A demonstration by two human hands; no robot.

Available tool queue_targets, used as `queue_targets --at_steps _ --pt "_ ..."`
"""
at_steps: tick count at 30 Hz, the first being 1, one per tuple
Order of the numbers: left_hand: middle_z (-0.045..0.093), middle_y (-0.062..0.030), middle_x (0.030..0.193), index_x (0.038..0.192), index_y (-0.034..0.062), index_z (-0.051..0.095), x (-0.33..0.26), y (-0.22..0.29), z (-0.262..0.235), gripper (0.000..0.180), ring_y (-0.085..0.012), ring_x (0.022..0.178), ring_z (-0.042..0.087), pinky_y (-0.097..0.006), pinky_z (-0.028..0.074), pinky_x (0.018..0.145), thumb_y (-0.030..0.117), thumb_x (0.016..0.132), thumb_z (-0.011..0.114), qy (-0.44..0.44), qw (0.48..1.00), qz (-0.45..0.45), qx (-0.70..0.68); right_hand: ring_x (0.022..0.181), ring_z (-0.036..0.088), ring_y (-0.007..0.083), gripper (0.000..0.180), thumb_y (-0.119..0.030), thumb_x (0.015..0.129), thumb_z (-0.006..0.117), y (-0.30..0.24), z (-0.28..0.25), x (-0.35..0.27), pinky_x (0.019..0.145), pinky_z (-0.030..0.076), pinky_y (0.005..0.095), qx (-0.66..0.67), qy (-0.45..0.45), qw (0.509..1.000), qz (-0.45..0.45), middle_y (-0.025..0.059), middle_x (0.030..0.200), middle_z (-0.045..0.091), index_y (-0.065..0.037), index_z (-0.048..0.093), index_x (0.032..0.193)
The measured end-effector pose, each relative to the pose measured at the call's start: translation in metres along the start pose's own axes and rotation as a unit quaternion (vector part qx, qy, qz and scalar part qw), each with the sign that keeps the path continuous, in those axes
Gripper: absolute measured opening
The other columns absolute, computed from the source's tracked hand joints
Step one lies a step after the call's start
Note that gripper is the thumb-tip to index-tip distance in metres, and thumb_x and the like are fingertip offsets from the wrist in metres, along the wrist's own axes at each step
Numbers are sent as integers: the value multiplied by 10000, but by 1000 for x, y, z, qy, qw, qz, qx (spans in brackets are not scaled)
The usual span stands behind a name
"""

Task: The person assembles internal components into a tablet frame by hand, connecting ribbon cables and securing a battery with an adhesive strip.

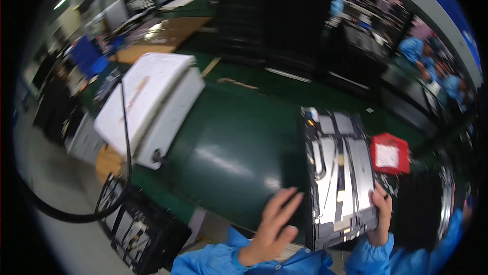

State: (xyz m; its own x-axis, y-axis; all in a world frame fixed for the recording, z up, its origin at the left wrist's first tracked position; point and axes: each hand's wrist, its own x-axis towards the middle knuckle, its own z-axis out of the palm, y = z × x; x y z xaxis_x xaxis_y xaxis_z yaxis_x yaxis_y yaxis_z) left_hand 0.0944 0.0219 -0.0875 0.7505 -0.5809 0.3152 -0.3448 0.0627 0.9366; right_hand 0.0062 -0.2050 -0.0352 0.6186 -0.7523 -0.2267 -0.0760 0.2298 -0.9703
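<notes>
Bin (red) beside module

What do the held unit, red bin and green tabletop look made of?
Held unit: probably metal panels, silvery and reflective; black frame perhaps plastic, looks matte.
Red bin: likely plastic, from its even colour and angular walls.
Green tabletop: smooth, semi-gloss, soft glare streaks; rubber mat or coated board, can't tell.
</notes>
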Motion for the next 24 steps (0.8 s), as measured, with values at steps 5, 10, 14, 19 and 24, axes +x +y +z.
queue_targets --at_steps 5,10,14,19,24 --pt "396 -190 1315 1197 33 544 -9 -34 2 374 -361 1243 339 -475 267 1013 217 872 517 48 941 -89 323 968 582 178 548 -252 776 635 -63 -7 50 864 444 283 36 -41 989 -135 121 1061 611 70 516 1204" --pt "587 -98 1111 996 74 663 -7 -42 16 215 -278 1096 518 -418 359 952 164 830 560 106 940 -20 325 890 634 175 399 -287 823 630 -138 -14 155 816 489 296 19 -43 988 -144 92 1028 649 -14 577 1108" --pt "613 -135 1035 954 23 654 -8 -34 13 164 -332 1010 558 -425 421 883 81 827 569 137 943 65 295 704 617 139 261 -224 833 633 -178 14 252 652 490 249 79 -66 985 -140 38 890 656 -19 610 994" --pt "631 -112 996 926 30 660 -15 -43 11 154 -298 983 583 -420 416 891 31 795 577 171 930 74 316 614 596 139 138 -190 813 633 -185 34 362 562 477 262 32 -95 987 -123 14 759 645 -69 641 880" --pt "650 -74 950 913 54 667 -13 -42 10 191 -256 947 608 -412 409 904 -17 764 571 168 932 66 313 552 551 102 215 -288 763 681 -181 38 401 456 407 247 -109 -54 978 -167 4 699 614 -79 659 808"
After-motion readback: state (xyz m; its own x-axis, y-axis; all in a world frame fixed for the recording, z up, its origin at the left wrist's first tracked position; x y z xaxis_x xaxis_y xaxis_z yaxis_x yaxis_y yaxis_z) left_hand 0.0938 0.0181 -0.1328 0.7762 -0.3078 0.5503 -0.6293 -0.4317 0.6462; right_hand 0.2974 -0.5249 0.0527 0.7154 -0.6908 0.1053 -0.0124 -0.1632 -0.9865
